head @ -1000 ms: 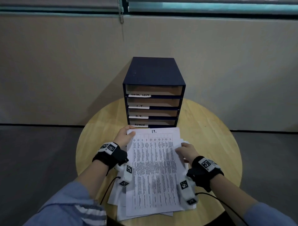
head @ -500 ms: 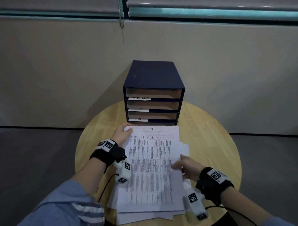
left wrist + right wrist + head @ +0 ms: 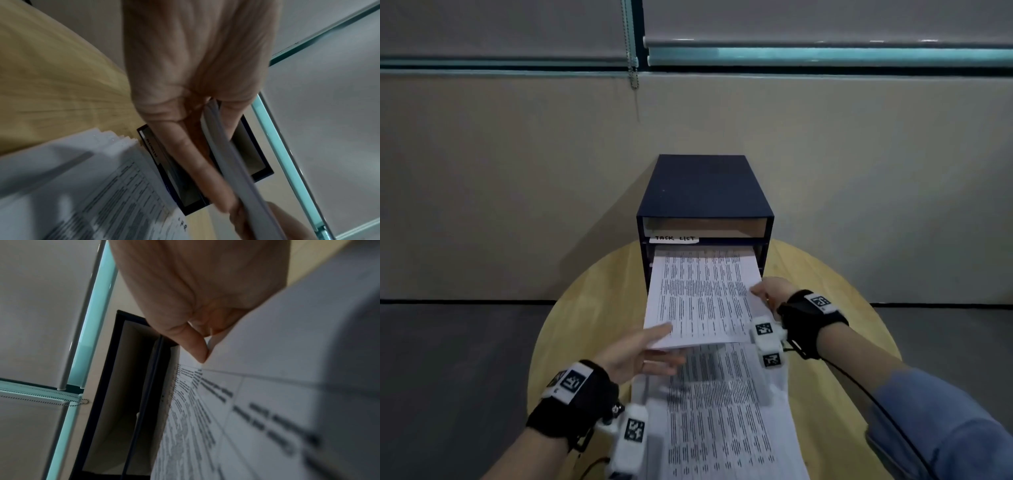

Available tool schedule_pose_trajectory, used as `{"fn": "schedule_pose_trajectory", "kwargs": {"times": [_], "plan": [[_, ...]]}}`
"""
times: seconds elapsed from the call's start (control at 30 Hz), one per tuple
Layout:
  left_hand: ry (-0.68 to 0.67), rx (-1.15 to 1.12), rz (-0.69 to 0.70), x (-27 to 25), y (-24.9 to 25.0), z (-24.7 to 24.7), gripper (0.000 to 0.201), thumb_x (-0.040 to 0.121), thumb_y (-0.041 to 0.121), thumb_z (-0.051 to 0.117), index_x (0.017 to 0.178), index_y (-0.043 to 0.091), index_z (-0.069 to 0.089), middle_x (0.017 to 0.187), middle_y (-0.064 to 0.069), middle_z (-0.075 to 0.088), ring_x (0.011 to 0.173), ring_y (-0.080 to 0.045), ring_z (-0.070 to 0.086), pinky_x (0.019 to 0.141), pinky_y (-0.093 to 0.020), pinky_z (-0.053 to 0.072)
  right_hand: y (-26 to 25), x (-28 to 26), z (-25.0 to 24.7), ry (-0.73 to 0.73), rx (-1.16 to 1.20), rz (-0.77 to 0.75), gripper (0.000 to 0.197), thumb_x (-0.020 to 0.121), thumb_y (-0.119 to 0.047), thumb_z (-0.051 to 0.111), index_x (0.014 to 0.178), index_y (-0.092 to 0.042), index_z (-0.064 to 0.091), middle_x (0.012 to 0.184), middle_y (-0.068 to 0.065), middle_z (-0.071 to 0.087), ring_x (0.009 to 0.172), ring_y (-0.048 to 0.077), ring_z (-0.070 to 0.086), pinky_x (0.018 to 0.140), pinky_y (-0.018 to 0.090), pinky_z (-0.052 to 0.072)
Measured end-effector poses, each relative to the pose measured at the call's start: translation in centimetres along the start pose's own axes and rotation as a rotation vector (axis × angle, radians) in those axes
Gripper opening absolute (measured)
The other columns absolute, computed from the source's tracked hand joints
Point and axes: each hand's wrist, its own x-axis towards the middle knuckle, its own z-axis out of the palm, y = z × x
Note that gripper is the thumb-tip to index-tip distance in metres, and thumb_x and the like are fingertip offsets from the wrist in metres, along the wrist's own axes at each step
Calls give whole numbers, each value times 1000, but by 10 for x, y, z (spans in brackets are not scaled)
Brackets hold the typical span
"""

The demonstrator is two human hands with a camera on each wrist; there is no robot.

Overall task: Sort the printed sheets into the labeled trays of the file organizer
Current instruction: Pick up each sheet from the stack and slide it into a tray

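From the head view, the left hand [image 3: 631, 356] and right hand [image 3: 770, 291] pinch a printed sheet [image 3: 702, 298], its far edge inside the organizer [image 3: 703, 195] under the top tray. At the left wrist, fingers [image 3: 195, 155] clamp its edge above the stack [image 3: 88, 186]. The blurred right wrist view seems to show a thumb on the sheet.

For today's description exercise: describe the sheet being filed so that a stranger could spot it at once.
Find the dark blue file organizer on the round wooden table. The printed sheet juts from the slot under its TASK LIST label. Unlike the stack lying flat below, it is lifted, pinched by both hands.
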Motion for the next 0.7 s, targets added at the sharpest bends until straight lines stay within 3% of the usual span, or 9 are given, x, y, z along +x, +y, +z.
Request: {"fn": "schedule_pose_trajectory", "kwargs": {"times": [0.07, 0.17, 0.27, 0.37, 0.47, 0.5, 0.57, 0.63, 0.7], "plan": [[30, -39, 17, 5, 1, -2, 30, 98, 18, 48, 123, 4, 55, 88, -9, 76, 66, -20, 72, 57, -27, 59, -15, 7, 2, 29, 13, -38, 23, 92, -10, 51, 73, -22, 49, 81, -1, 51, 87, 22, 53, 99, 42, 47], [173, -129, 57, 25, 9, -11, 39, 100, 13, 44, 134, -5, 40, 84, -15, 71, 54, -18, 69, 50, -23, 57, -22, 6, 12, -18, -7, -61, 12, 90, -19, 57, 79, -22, 55, 91, 4, 56, 95, 25, 53, 100, 46, 48], [276, -241, 75, 54, 18, -18, 59, 99, 16, 47, 147, -3, 18, 99, -23, 67, 62, -20, 72, 52, -24, 57, -23, -6, 14, -34, -86, 3, 24, 82, -30, 67, 99, -14, 60, 89, 7, 56, 72, 21, 54, 57, 28, 48], [323, -298, 68, 76, 35, -13, 51, 98, 19, 49, 142, -1, 30, 96, -16, 71, 73, -16, 72, 60, -28, 57, -26, 9, 10, -8, 180, 37, 13, 87, -14, 65, 89, -6, 56, 63, 6, 50, 49, 14, 42, 37, 20, 31], [276, -408, 211, 98, 63, -9, 37, 97, 4, 47, 132, -3, 38, 116, -22, 62, 103, -24, 64, 82, -30, 58, -47, 21, 14, -8, 686, 21, 13, 93, -1, 54, 80, -2, 53, 62, 11, 62, 55, 17, 58, 51, 22, 53], [255, -440, 254, 102, 72, -9, 38, 96, -1, 46, 133, -1, 36, 115, -21, 59, 109, -25, 60, 91, -32, 54, -54, 22, 17, -7, 799, -12, 15, 93, 4, 49, 80, 0, 52, 71, 14, 61, 65, 19, 60, 70, 23, 59], [234, -410, 281, 108, 85, -5, 24, 95, -6, 44, 114, 7, 41, 95, -11, 53, 100, -21, 57, 93, -35, 47, -65, 22, 21, 27, 886, -56, 18, 92, 12, 46, 78, 2, 52, 79, 18, 56, 80, 25, 58, 100, 37, 49], [287, -284, 289, 109, 88, -2, 19, 95, -5, 45, 92, 14, 45, 90, -6, 52, 86, -17, 56, 81, -30, 49, -65, 18, 24, -8, 828, -79, 16, 92, 12, 43, 82, 6, 53, 89, 21, 59, 99, 32, 60, 99, 42, 48], [349, -136, 280, 106, 78, -2, 13, 95, 2, 50, 103, 12, 50, 98, -7, 60, 85, -19, 62, 72, -28, 53, -51, 12, 26, -68, 692, -56, 14, 96, 5, 42, 98, 6, 56, 96, 19, 62, 102, 32, 62, 83, 38, 55]]}}
